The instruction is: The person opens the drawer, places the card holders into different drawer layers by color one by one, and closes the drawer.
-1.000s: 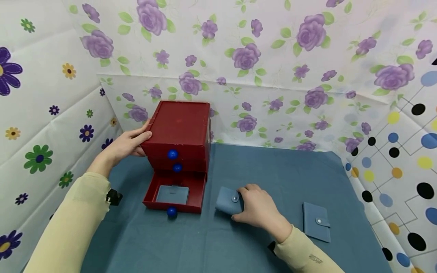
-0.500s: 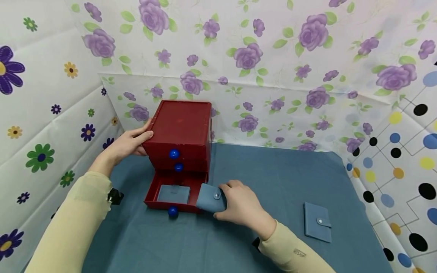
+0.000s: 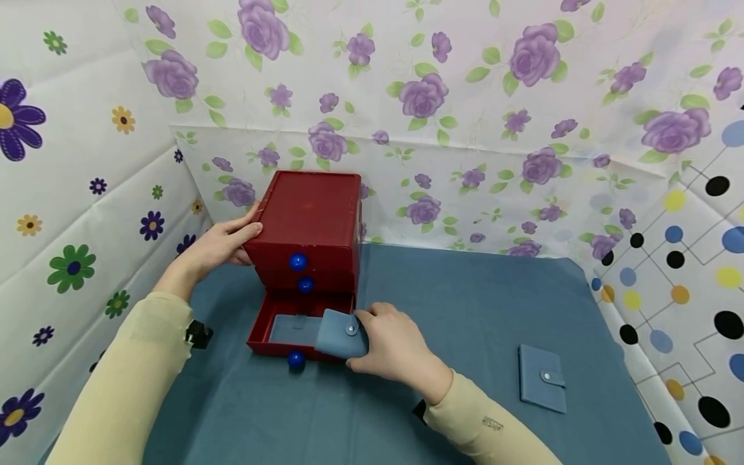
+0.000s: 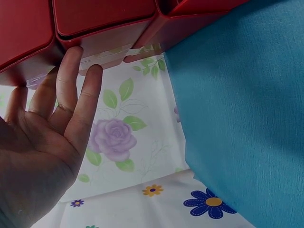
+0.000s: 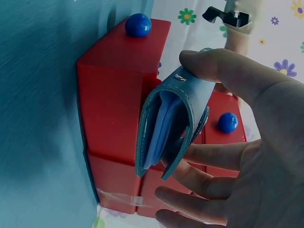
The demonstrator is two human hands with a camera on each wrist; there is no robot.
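In the head view a red drawer box [image 3: 308, 210] with blue knobs stands on the cloth, its bottom drawer [image 3: 258, 332] pulled out. Inside that drawer lies a flat blue wallet [image 3: 286, 328]. My right hand [image 3: 398, 345] pinches a second blue snap wallet [image 3: 334, 334] over the drawer's right side, partly covering the first. From the right wrist, this folded wallet [image 5: 173, 111] shows pale inner sleeves, with the thumb by its metal snap. My left hand [image 3: 215, 248] rests against the box's left side; its fingers look extended in the left wrist view.
Another blue snap wallet [image 3: 542, 379] lies at the right on the blue cloth [image 3: 453, 290]. Patterned sheets form the back wall [image 3: 442, 174] and both sides, with the box close to the back one. A blue knob [image 3: 296, 360] sticks out from the drawer front.
My right hand has carried the wallet leftward from over the cloth to above the open drawer. My left hand stays against the box.
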